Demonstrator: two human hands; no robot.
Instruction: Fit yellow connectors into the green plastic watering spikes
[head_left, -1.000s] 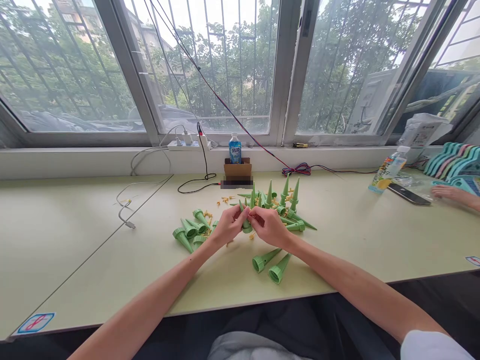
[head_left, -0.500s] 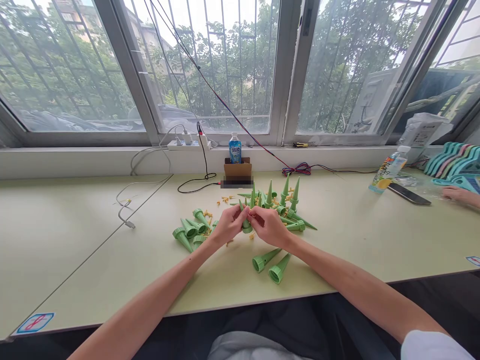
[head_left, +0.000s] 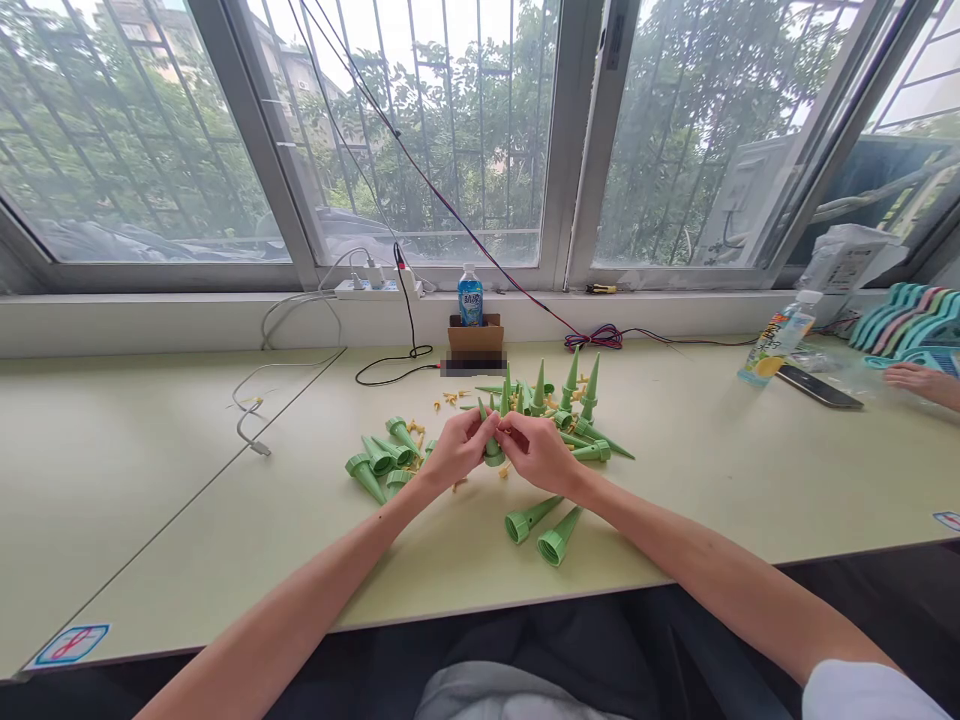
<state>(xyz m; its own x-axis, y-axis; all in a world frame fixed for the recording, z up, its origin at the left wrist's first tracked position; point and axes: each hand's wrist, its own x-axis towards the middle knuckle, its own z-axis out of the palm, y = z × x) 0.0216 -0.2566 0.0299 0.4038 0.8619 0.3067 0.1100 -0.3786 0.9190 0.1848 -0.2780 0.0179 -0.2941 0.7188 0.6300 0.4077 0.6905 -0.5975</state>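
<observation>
My left hand [head_left: 457,450] is closed around a green plastic watering spike [head_left: 493,457], its tip up and its wide ribbed collar down. Against the side of that spike, my right hand [head_left: 538,452] is pinched; whatever its fingertips hold is too small and hidden to make out. Behind both hands, several more green spikes stand upright or lie on their sides, such as one upright spike [head_left: 591,390]. Small yellow plastic pieces [head_left: 451,398] are scattered among them. Two loose spikes, including the nearer one [head_left: 553,545], lie in front of my right wrist.
More green spikes [head_left: 365,478] lie left of my hands. A blue-labelled bottle [head_left: 471,300] stands in a cardboard box [head_left: 476,340] by the window. To the right are a drink bottle [head_left: 780,338], a phone [head_left: 819,387], hangers [head_left: 900,325] and another person's hand [head_left: 922,382].
My hands and the held spike stay almost in place. At the far right, the other person's hand has shifted slightly.
</observation>
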